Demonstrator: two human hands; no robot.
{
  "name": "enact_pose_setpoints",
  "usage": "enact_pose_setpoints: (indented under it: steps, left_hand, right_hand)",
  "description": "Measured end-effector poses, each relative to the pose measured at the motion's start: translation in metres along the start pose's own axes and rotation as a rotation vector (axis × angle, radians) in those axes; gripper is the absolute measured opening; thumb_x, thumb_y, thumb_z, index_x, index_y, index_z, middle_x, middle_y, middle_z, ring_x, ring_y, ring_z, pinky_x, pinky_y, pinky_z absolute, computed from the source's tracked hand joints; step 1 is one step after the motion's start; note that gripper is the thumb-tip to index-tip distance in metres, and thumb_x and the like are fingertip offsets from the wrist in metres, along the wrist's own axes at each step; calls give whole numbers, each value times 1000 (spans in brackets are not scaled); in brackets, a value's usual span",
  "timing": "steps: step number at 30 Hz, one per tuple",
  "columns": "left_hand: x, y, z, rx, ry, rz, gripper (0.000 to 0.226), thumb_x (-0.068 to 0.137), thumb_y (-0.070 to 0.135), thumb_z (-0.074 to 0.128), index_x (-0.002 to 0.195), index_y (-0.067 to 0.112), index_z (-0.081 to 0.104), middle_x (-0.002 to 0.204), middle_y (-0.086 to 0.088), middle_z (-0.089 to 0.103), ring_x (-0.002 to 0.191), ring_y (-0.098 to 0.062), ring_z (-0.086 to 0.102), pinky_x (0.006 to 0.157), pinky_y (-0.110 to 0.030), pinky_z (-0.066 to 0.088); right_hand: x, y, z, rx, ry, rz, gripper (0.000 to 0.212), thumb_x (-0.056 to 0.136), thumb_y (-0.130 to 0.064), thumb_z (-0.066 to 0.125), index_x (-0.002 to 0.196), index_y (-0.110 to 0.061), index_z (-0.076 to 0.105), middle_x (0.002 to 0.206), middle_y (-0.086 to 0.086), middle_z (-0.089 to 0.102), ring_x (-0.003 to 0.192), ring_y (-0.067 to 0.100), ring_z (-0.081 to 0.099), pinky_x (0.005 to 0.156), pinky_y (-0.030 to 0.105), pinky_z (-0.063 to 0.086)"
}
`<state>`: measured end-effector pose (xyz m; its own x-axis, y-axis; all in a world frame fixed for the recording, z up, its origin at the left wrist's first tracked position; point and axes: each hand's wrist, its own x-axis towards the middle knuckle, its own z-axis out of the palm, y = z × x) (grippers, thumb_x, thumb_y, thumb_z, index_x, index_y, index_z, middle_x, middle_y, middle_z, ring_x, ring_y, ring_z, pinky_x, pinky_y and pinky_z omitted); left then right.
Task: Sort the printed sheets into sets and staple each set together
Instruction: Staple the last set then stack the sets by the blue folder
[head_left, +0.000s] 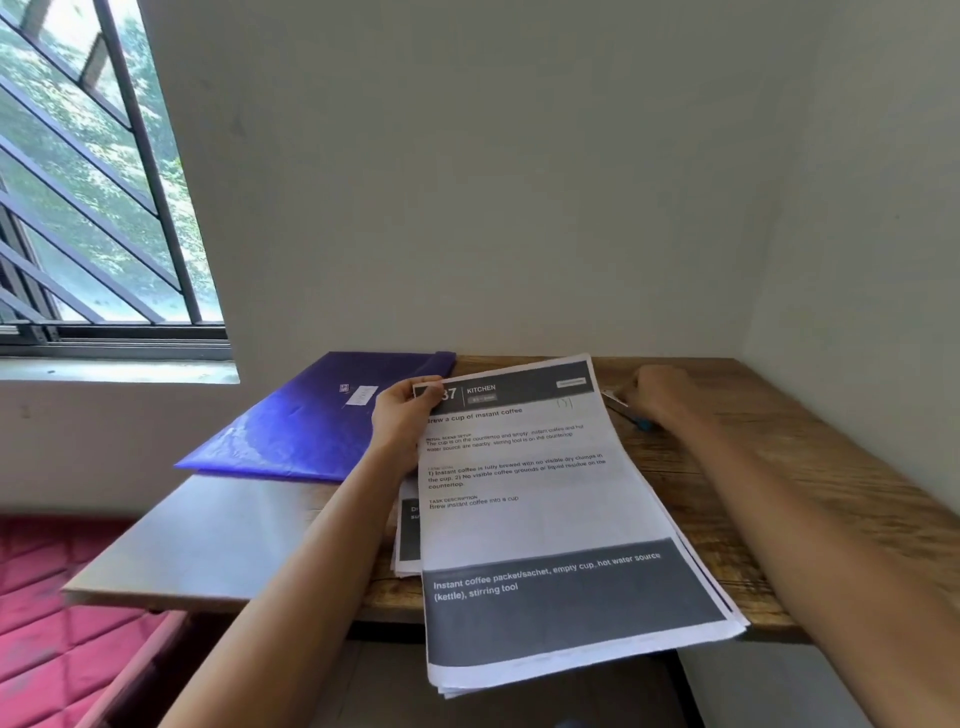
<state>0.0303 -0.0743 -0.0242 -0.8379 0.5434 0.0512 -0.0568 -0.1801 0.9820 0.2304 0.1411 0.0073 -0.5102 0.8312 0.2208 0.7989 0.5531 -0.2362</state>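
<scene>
A set of printed sheets (540, 519), top page headed "KITCHEN – Brew a cup of instant coffee", lies tilted over the wooden table (779, 467) and hangs past its front edge. My left hand (402, 421) pinches the set's top left corner. More printed sheets (408, 540) peek out beneath on the left. My right hand (662, 395) sits at the back of the table, fingers curled round a small metal and blue stapler (631, 413) that is mostly hidden.
A blue plastic folder (311, 421) lies at the table's back left, overhanging a grey board (208, 540). The walls meet in a corner close behind and to the right. A barred window (93, 182) is at the left, a red quilted surface (47, 613) below.
</scene>
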Motion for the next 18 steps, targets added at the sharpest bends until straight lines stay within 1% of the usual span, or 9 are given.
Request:
enact_pose_setpoints:
  steps: [2,4,6,7,8,10,12,15,18]
  left_hand:
    - [-1,3,1,-38,-6,7,4,92,12,64,92,16,65,95,-12,67,72,-21,65,72,-39,58]
    - [-1,6,1,-68,1,4,5,93,12,62,96,15,64,90,-9,67,70,-20,65,75,-41,58]
    - [-3,9,1,-110,9,8,6,93,9,62,95,14,64,87,-8,67,69,-19,64,78,-43,57]
    - [-4,11,1,-135,11,12,6,93,8,61,93,13,64,84,-7,66,67,-19,64,78,-43,56]
    - [-6,12,1,-161,14,12,8,92,6,61,91,13,64,82,-7,66,65,-18,64,77,-41,56]
    - [-9,15,2,-201,17,5,10,92,5,60,87,13,64,78,-6,65,58,-14,64,69,-36,58]
    - [-13,20,3,-226,26,-4,11,92,4,60,86,12,64,77,-6,66,55,-13,64,64,-33,58]
    - [-15,37,7,-263,88,-2,9,92,4,60,87,11,64,79,-6,66,60,-15,64,61,-31,58]
    - [-13,67,13,-277,132,38,6,91,7,62,95,9,66,80,-7,66,62,-16,64,58,-30,58]
  right_hand:
    - [-7,-2,-6,267,92,-70,38,100,-34,43,96,-4,66,78,4,60,71,17,54,61,28,38]
    - [-18,-6,-14,494,59,-96,39,102,-38,36,100,-9,63,82,2,59,74,15,54,59,26,36]
    - [-29,-9,-18,670,-71,-90,46,101,-46,34,99,-10,64,94,3,65,89,20,59,71,29,43]
    - [-35,-10,-19,755,-143,-101,49,100,-48,36,96,-10,67,96,4,68,93,21,61,79,33,45]
    - [-40,-10,-19,831,-211,-111,47,99,-47,38,92,-12,68,94,3,69,92,21,62,82,35,45]
    - [-50,-10,-20,921,-320,-112,41,99,-45,42,89,-14,67,87,-1,69,83,17,62,77,31,45]
    - [-59,-10,-23,963,-393,-105,37,100,-41,43,94,-14,67,89,-3,71,79,13,65,74,30,47]
    - [-64,-10,-27,1061,-464,-96,28,100,-30,47,98,-11,68,91,0,73,79,13,70,76,32,56]
    - [-65,-15,-39,1169,-432,-102,15,98,-10,49,97,-8,65,89,4,70,69,11,71,65,26,59]
